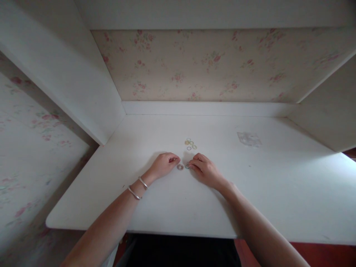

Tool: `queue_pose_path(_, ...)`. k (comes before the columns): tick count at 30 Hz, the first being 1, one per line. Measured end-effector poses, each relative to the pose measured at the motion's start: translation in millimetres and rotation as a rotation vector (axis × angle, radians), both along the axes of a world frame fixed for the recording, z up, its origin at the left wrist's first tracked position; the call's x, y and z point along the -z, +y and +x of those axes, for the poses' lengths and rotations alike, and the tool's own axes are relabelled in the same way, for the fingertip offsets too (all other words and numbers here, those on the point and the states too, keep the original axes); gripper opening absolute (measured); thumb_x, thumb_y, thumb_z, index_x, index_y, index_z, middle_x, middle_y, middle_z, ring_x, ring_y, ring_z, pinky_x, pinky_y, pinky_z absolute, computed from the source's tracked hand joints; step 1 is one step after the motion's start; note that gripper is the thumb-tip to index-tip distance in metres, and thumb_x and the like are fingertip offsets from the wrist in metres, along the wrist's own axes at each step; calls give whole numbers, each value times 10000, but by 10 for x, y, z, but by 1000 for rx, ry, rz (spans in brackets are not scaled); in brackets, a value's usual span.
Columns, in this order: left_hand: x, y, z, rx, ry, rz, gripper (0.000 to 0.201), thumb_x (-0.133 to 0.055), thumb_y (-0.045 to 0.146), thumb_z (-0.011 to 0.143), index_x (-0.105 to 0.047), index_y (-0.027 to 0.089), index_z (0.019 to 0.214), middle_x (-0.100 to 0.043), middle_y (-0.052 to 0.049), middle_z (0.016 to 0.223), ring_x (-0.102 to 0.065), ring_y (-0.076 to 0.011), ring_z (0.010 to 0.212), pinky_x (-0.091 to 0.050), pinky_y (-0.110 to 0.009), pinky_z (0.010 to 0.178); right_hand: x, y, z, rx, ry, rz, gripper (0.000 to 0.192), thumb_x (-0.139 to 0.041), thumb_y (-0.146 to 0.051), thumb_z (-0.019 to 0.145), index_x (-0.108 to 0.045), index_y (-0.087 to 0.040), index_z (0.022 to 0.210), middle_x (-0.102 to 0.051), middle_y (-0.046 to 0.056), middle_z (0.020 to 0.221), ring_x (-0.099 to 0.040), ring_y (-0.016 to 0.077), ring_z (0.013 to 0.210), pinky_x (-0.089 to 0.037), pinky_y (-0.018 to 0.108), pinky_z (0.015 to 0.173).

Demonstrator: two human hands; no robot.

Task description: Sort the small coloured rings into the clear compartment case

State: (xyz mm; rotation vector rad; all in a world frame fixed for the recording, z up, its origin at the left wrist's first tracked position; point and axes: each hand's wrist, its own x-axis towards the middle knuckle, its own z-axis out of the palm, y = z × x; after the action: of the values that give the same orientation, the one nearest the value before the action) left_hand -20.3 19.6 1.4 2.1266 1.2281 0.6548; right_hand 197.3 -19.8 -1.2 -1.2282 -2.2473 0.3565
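Small thin rings, like rubber bands, lie in groups on the white desktop (178,207). My left hand (165,164) is closed in a pinch, its fingertips just above a pinkish pile of rings (180,167); whatever is between them is too small to make out. Opposite it, my right hand (206,170) has its fingers closed at the edge of a greenish-grey pile of rings (187,165), which they partly cover. Just beyond both hands lies a loose cluster of yellow and green rings (191,143), with one dark ring (189,148) at its near side.
A clear plastic bag (249,139) lies flat at the back right of the desk. White side panels (91,85) and a floral back wall (217,63) enclose the desktop. Two silver bracelets (135,193) circle my left wrist.
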Motion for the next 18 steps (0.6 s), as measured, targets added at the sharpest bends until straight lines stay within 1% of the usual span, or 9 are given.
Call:
queue_pose_path(4,-11,-1,4,1,9,-1,237,-498,289,869,-709,183,856,-708,-20,861,-609,-132,757,-434,-227,685,-29,-30,-24,-45,-28,-7,195,-453,-192,918,-649,-194,917,-566,55,905,-543,144,809,-445,266,739)
queue_pose_path(13,15,8,0,11,3,12,243,-491,301,875,-705,188,856,-704,-14,860,-611,-130,770,-434,-228,688,-10,-17,-12,-62,-73,17,189,-478,-185,903,-664,-214,883,-574,41,889,-546,140,820,-426,260,736)
queue_pose_path(16,20,14,-2,9,3,4,235,-497,297,871,-706,189,863,-707,-12,857,-614,-129,767,-435,-228,694,-13,-9,5,-26,-64,14,187,-470,-233,919,-655,-213,929,-578,45,909,-546,146,828,-420,274,760)
queue_pose_path(18,20,15,-1,4,1,-5,235,-500,298,867,-708,189,870,-710,-11,862,-616,-129,764,-436,-227,694,5,2,21,19,-57,23,209,-452,-240,927,-637,-213,1020,-583,54,948,-546,158,870,-408,295,800)
